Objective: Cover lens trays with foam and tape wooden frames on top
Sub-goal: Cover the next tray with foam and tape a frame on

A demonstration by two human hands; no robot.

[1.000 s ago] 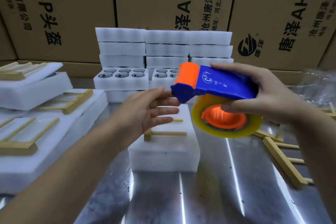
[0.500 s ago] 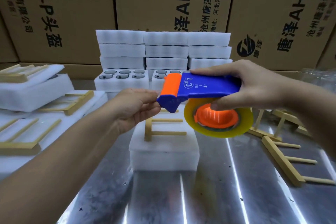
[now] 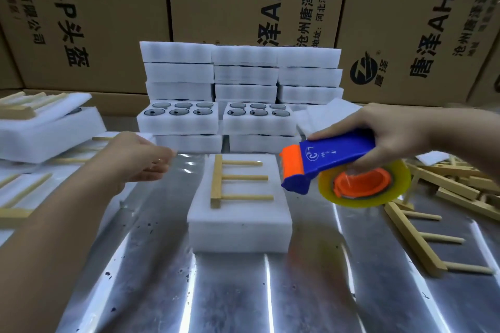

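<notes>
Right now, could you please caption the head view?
Right hand holds a tape dispenser beside a foam block topped with a wooden frame.

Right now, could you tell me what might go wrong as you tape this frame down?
The frame lies loose on the foam, with neither hand on it; the tape could nudge it askew.
The left hand seems to pinch the tape's end away from the dispenser; the strip may twist or sag.
</notes>
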